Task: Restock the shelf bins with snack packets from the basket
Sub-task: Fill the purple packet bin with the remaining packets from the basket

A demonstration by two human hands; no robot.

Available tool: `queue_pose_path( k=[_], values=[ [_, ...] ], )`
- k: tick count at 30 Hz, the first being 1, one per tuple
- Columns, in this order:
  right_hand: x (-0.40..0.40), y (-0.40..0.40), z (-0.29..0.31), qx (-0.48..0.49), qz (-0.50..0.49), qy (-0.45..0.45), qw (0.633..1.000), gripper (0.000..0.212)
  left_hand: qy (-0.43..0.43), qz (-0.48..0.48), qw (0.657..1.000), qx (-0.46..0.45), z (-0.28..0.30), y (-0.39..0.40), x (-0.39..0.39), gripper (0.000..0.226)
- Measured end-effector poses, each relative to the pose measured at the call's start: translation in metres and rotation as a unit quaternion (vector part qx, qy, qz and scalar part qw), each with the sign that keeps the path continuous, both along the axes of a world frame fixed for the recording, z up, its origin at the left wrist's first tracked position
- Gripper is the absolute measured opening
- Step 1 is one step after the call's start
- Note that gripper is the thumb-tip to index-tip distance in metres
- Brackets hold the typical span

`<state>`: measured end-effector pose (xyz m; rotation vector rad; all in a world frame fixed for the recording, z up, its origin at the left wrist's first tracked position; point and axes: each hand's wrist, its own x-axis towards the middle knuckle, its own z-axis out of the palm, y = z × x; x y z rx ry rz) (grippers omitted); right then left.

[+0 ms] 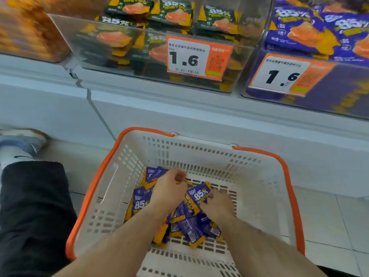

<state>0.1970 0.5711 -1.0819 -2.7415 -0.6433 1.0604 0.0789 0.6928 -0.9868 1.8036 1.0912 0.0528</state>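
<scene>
Price tags reading "1.6" front two clear shelf bins — one at upper centre (199, 58), one at upper right (283, 75). "85%" shows on dark packets (171, 11) and purple packets (295, 19) above, and on purple packets in the basket (199, 193), lower centre — smaller print is unreadable.

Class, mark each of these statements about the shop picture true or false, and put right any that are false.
1. The packets in the basket are purple and yellow. True: see the purple packets.
2. Both hands are up at the shelf bins. False: the left hand and right hand are down in the basket, on the packets.
3. The basket has an orange rim. True.
4. The middle bin holds purple packets. False: it holds dark green ones; the purple bin is to its right.
5. Both price tags read 1.6. True: see the middle tag.
</scene>
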Motion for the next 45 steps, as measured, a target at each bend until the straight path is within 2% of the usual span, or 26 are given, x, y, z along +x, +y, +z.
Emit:
queue_pose_path(
  k=[3,6,9,12,15,18,20,24,26,30,32,35,39,41,43,45],
  values=[
    [-0.008,0.002,-0.018,-0.068,0.060,0.003,0.996,0.105,0.014,0.009,1.000,-0.005,-0.007,0.003,0.002,0.016],
    [-0.012,0.001,-0.027,-0.101,0.074,0.008,0.992,0.120,0.031,0.007,0.999,-0.014,-0.011,0.005,0.001,0.018],
    [-0.013,-0.004,-0.032,-0.099,0.096,-0.033,0.990,0.114,0.042,0.004,0.999,-0.026,-0.013,0.006,-0.001,0.020],
    [-0.010,-0.007,-0.027,-0.071,0.069,-0.023,0.995,0.117,0.048,0.010,0.998,-0.044,-0.017,0.006,-0.003,0.019],
    [-0.001,-0.004,-0.010,-0.028,0.042,0.020,0.999,0.115,0.041,0.073,0.991,-0.106,-0.024,0.002,-0.007,0.016],
    [0.006,0.001,0.015,0.027,0.020,0.058,0.998,0.099,0.025,0.160,0.969,-0.186,-0.027,-0.006,-0.015,0.023],
    [0.008,0.004,0.033,0.057,0.025,0.055,0.997,0.089,0.012,0.184,0.958,-0.220,-0.026,-0.012,-0.017,0.028],
    [0.006,0.013,0.086,0.116,0.118,0.018,0.986,0.077,-0.076,0.217,0.921,-0.314,-0.003,-0.020,-0.006,0.042],
    [0.007,0.014,0.117,0.140,0.145,-0.014,0.979,0.080,-0.143,0.224,0.904,-0.335,0.017,-0.022,0.003,0.042],
    [0.011,0.002,0.185,0.174,0.160,-0.118,0.965,0.085,-0.259,0.191,0.910,-0.263,0.069,-0.030,0.017,0.014],
    [0.010,-0.008,0.222,0.179,0.158,-0.169,0.956,0.093,-0.307,0.171,0.904,-0.243,0.099,-0.033,0.023,0.017],
    [0.011,-0.017,0.257,0.229,0.147,-0.224,0.936,0.094,-0.358,0.137,0.897,-0.220,0.143,-0.033,0.033,0.021],
    [0.016,-0.021,0.292,0.358,0.071,-0.263,0.893,0.092,-0.388,0.060,0.916,-0.083,0.193,-0.029,0.051,0.020],
    [0.022,-0.023,0.310,0.412,0.040,-0.286,0.865,0.088,-0.423,0.027,0.906,-0.026,0.215,-0.024,0.066,0.018],
    [0.033,-0.022,0.330,0.444,0.020,-0.314,0.839,0.083,-0.474,-0.019,0.880,0.000,0.238,-0.018,0.085,0.010],
    [0.049,-0.020,0.348,0.459,0.010,-0.346,0.818,0.079,-0.512,-0.042,0.852,0.105,0.257,-0.008,0.107,0.015]
  ],
)
